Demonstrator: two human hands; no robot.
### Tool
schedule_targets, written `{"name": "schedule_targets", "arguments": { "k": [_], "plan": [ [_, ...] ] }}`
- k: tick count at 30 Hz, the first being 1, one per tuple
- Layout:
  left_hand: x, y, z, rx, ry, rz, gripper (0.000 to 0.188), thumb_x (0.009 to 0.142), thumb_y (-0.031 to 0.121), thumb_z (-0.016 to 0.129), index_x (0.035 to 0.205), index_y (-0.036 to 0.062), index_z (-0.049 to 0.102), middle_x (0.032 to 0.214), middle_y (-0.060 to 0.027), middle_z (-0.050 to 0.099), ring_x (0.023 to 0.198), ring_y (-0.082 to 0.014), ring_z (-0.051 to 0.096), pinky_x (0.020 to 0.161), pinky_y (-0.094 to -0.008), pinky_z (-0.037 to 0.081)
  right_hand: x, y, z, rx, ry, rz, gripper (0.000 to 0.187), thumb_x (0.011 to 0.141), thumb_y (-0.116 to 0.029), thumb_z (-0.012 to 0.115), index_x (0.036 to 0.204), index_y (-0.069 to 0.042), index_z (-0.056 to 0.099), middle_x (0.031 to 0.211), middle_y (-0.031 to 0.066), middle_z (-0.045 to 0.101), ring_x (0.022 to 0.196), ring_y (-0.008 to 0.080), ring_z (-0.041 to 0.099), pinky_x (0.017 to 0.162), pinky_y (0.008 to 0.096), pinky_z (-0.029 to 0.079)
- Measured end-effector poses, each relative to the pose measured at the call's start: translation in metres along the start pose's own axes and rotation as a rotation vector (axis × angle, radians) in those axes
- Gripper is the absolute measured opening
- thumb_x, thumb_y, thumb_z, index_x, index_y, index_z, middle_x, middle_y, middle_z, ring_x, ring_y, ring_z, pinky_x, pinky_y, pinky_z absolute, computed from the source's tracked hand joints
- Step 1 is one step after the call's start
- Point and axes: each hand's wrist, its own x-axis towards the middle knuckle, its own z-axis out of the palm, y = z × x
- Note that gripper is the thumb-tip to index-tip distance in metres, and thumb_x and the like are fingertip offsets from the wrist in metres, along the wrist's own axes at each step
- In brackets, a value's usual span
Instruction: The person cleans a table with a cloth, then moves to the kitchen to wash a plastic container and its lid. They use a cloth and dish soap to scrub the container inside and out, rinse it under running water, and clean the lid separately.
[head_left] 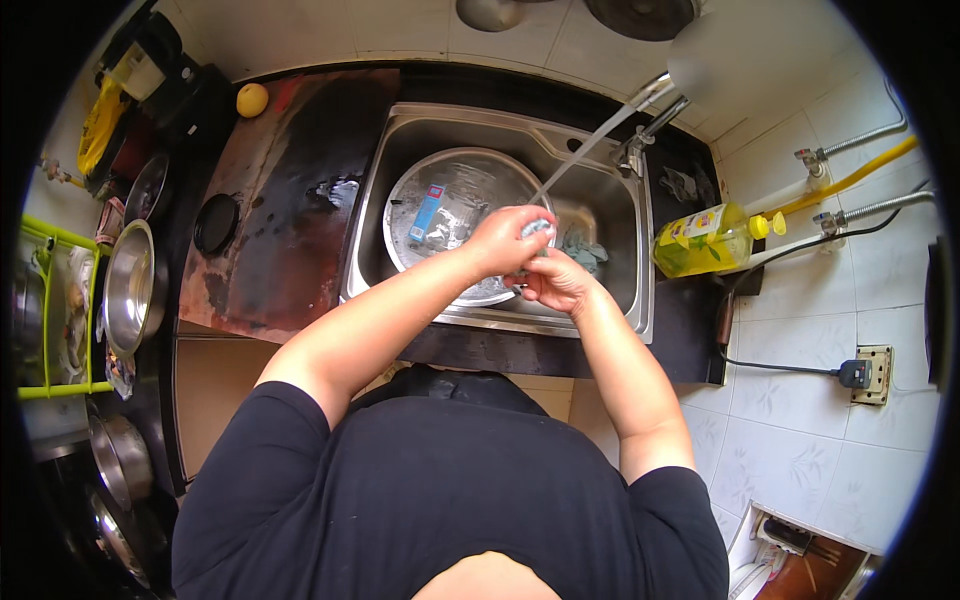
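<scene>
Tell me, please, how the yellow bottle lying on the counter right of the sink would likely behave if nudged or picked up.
The yellow bottle lies on its side, so a nudge would probably roll it. It looks like thin plastic, mostly full of liquid, so likely heavy for its size and slightly squeezable. Beside the wet sink with the tap running, it may be slippery.
</scene>
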Motion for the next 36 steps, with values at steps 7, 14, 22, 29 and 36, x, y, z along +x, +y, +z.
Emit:
{"name": "schedule_targets", "arguments": {
  "k": [7, 14, 22, 29, 36],
  "plan": [
    [0.030, 0.022, 0.028, 0.337, -0.236, -0.015, 0.038, 0.086, 0.042, 0.048, 0.084, 0.0069, 0.064, 0.089, -0.0128, 0.062, 0.084, -0.0335, 0.057, 0.072, -0.0405, 0.046, -0.005, -0.004, -0.011, -0.464, 0.313, 0.042, 0.019, 0.070, -0.005, 0.069, 0.082, -0.012, 0.056, 0.064, -0.0019, 0.048, 0.052, 0.0045, 0.035, 0.044, 0.0203, 0.021],
    [0.013, 0.010, 0.035, 0.420, 0.024, -0.199, 0.036, 0.087, 0.039, 0.046, 0.076, 0.0090, 0.064, 0.084, -0.0143, 0.062, 0.080, -0.0348, 0.058, 0.068, -0.0444, 0.046, 0.027, 0.009, -0.035, -1.257, 0.388, -0.287, 0.045, 0.077, -0.025, 0.062, 0.116, -0.005, 0.051, 0.102, 0.0178, 0.061, 0.100, 0.0322, 0.057, 0.087, 0.0377, 0.043],
    [-0.065, -0.080, -0.022, -0.229, 0.497, -0.581, 0.029, 0.093, 0.028, 0.048, 0.096, 0.0010, 0.059, 0.090, -0.0095, 0.061, 0.086, -0.0157, 0.055, 0.076, -0.0287, 0.044, 0.061, 0.013, 0.000, -0.722, 0.385, -0.011, 0.046, 0.083, -0.043, 0.059, 0.102, -0.001, 0.055, 0.065, 0.0012, 0.052, 0.054, 0.0092, 0.049, 0.044, 0.0223, 0.037],
    [-0.140, -0.058, -0.106, -0.591, 0.817, -0.291, 0.043, 0.089, 0.019, 0.056, 0.127, 0.0050, 0.043, 0.120, -0.0131, 0.050, 0.105, -0.0191, 0.052, 0.089, -0.0283, 0.041, 0.195, -0.038, 0.085, -1.000, 0.453, -0.492, 0.043, 0.081, -0.040, 0.063, 0.095, 0.000, 0.060, 0.062, 0.0018, 0.052, 0.053, 0.0089, 0.047, 0.047, 0.0230, 0.037],
    [-0.247, -0.090, -0.178, -0.206, 1.174, -0.366, 0.028, 0.090, 0.014, 0.053, 0.115, 0.0023, 0.052, 0.113, -0.0076, 0.054, 0.101, -0.0139, 0.052, 0.086, -0.0261, 0.042, 0.349, 0.009, 0.094, -2.057, 0.483, -0.797, 0.048, 0.079, -0.029, 0.060, 0.121, -0.008, 0.052, 0.139, 0.0187, 0.032, 0.128, 0.0364, 0.029, 0.105, 0.0381, 0.026]
  ]
}}
